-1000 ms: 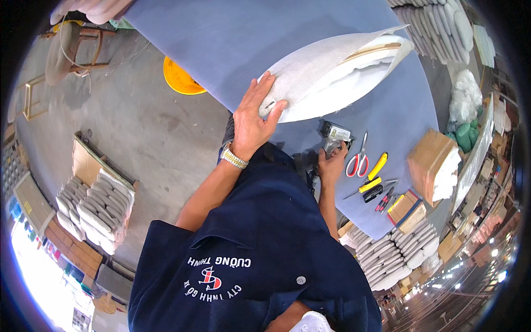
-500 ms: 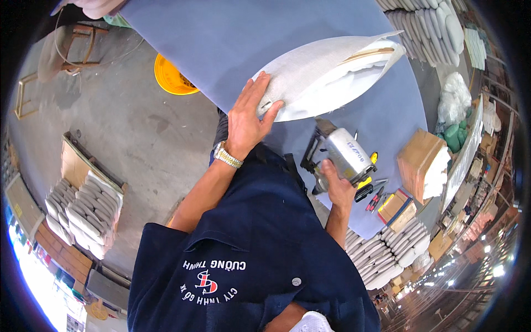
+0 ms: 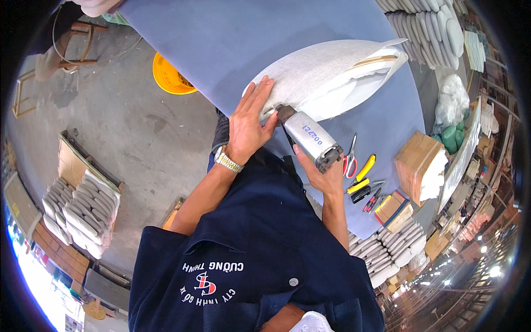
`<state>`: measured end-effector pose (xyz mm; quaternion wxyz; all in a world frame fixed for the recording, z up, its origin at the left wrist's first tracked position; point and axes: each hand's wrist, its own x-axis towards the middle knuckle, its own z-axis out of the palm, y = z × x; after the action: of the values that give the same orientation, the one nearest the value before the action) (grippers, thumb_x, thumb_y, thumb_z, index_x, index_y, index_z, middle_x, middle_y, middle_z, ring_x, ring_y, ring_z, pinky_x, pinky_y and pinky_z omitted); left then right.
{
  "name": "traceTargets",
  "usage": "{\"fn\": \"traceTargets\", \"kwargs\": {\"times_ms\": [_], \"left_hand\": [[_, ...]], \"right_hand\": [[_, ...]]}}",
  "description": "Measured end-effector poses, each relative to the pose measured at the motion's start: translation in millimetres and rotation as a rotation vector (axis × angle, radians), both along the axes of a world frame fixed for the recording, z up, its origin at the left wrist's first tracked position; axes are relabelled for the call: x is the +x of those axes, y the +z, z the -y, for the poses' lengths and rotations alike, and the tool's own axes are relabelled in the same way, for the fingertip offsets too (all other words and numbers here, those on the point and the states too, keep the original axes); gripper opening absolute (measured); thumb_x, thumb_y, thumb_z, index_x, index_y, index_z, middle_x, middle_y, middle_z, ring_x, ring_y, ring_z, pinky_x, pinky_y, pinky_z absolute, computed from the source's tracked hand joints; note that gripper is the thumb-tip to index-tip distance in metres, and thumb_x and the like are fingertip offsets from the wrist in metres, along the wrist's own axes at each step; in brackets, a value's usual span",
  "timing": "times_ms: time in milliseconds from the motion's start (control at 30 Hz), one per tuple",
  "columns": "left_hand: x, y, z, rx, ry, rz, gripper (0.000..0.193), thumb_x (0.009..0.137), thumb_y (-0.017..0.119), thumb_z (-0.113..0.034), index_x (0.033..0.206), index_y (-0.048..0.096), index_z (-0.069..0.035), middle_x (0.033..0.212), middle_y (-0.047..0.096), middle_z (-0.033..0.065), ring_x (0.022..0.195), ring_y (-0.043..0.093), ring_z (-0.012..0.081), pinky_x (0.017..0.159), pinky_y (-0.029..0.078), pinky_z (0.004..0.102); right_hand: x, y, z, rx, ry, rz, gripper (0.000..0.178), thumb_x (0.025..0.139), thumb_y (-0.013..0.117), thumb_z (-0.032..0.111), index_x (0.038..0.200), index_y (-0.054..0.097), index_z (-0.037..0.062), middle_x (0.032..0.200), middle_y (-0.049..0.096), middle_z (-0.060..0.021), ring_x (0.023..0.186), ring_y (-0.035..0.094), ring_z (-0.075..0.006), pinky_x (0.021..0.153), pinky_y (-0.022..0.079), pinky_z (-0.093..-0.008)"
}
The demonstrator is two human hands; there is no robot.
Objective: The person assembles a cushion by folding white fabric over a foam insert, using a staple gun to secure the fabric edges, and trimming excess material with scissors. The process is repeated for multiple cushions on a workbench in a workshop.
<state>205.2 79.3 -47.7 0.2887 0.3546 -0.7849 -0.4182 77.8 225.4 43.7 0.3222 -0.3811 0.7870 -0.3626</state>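
A seat cushion [image 3: 310, 72] with pale grey fabric stands on its edge at the near side of the table, white padding and a strip of wood showing in its open far right end. My left hand [image 3: 249, 126] grips its near left end, fingers along the fabric and thumb by the lower edge. In my right hand [image 3: 322, 176] is a silver and black staple gun [image 3: 311, 134]. Its nose meets the cushion's lower edge, right beside my left thumb. My palm hides the handle, and I cannot make out the trigger finger.
On the blue-grey table [image 3: 221, 50] to the right lie scissors [image 3: 350, 157], a yellow-handled cutter [image 3: 365, 167] and other hand tools. A cardboard box [image 3: 415, 166] stands beyond them. A yellow bucket [image 3: 168, 74] is on the floor to the left. Stacked cushions [image 3: 88, 207] stand around.
The staple gun has swung up and left in my right hand, from beside the cushion to its edge by my left thumb. The scissors have come into view. My left hand stays on the cushion.
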Motion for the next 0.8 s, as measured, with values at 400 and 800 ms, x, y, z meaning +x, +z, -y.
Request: {"fn": "traceTargets", "kwargs": {"times_ms": [400, 800], "left_hand": [[1.0, -2.2, 2.2, -0.027, -0.023, -0.058, 0.078, 0.075, 0.077, -0.003, 0.149, 0.053, -0.008, 0.153, 0.055, 0.0153, 0.139, 0.052, 0.0432, 0.115, 0.047, 0.0467], [1.8, 0.4, 2.8, 0.045, -0.048, -0.014, 0.078, 0.075, 0.079, -0.004, 0.149, 0.055, -0.009, 0.152, 0.056, 0.0155, 0.141, 0.050, 0.0438, 0.114, 0.047, 0.0468]], "right_hand": [[6.9, 10.6, 4.4, -0.061, 0.078, -0.125, 0.031, 0.084, 0.079, 0.006, 0.111, 0.069, -0.0056, 0.100, 0.073, -0.0152, 0.087, 0.074, -0.0240, 0.078, 0.056, -0.0332], [2.5, 4.0, 8.4, 0.010, 0.098, -0.058, 0.032, 0.084, 0.079, 0.007, 0.112, 0.068, -0.0050, 0.099, 0.073, -0.0152, 0.088, 0.074, -0.0270, 0.079, 0.056, -0.0329]]}}
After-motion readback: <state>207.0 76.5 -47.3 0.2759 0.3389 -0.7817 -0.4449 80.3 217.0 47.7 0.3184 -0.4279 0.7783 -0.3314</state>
